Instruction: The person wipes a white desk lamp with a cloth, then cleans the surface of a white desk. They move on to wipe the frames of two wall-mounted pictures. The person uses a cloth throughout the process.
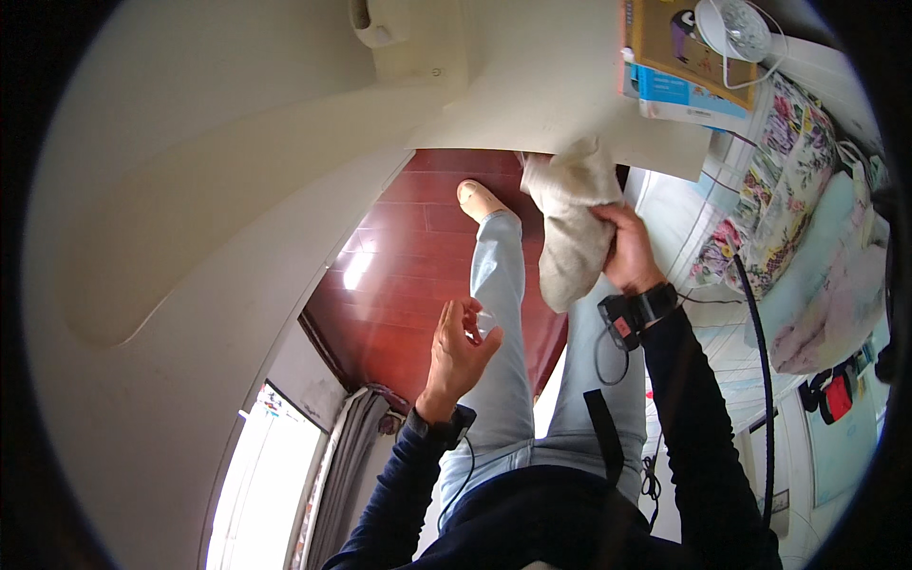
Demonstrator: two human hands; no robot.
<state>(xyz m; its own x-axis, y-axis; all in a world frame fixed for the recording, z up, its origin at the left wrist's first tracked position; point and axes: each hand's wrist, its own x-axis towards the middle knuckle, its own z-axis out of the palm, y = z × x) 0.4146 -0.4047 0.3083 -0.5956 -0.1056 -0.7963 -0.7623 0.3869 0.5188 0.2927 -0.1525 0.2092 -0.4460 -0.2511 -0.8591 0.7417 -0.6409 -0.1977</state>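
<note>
A crumpled beige cloth [576, 231] hangs from my right hand [630, 249], whose fingers are closed on its right side. The cloth's upper end lies against the front edge of a cream-coloured furniture top [527, 92]; its lower end droops over my right leg. My left hand [459, 349] is raised above my left thigh, fingers curved and apart from the thumb, with nothing in it. Both wrists carry black strapped devices with thin cables.
Books [695, 92] and a white lamp [734, 32] sit at the upper right. Beyond my right arm is a bed with a floral pillow [773, 178] and bundled fabric [833, 306]. Red-brown flooring [399, 256] lies below. A grey curtain [356, 470] hangs beside a bright window [267, 484].
</note>
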